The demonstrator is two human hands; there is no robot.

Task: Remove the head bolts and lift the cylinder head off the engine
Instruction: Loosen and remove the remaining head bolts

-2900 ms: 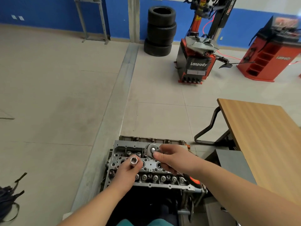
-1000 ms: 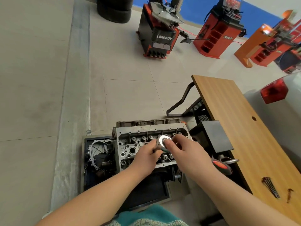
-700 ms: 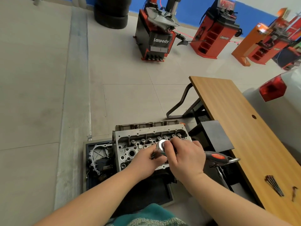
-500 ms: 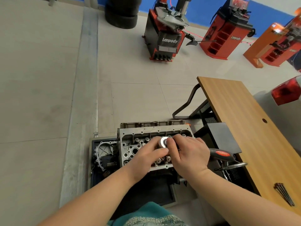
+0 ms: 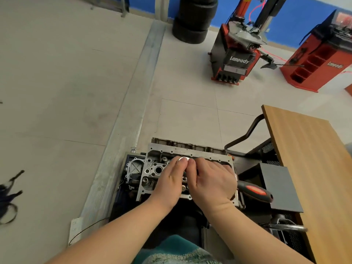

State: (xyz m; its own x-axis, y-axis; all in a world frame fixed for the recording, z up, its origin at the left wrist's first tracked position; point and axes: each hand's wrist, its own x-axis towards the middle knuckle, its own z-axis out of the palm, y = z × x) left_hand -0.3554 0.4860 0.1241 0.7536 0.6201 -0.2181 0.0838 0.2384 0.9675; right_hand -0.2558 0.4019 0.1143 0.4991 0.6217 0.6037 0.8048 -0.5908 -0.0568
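Nearest of all, a fold of teal cloth point(image 5: 171, 250) shows at the bottom edge, and two bare forearms reach away from it over the engine. The left hand point(image 5: 169, 182) and the right hand point(image 5: 211, 182) lie side by side on the cylinder head point(image 5: 152, 176), fingers curled, their tips meeting at the shiny round head of a ratchet wrench point(image 5: 183, 159); the left grip pinches at that head, the right grip wraps over the tool, whose black and red handle point(image 5: 254, 191) sticks out to the right from under the palm. The cylinder head sits on the engine low on the floor, its open bores and valve parts showing at its left end, with a timing cover point(image 5: 134, 168) just beside it on the left. To the right stands a wooden surface point(image 5: 308, 159), and under its edge a black mesh basket point(image 5: 291, 237); what it holds I cannot tell, save for a bright metal loop point(image 5: 293, 228). At the left edge a dark strap point(image 5: 7, 197) lies on the floor. Farther off stand a stack of tyres point(image 5: 194, 18), a tyre changer point(image 5: 238, 52) and a red balancing machine point(image 5: 322, 58).
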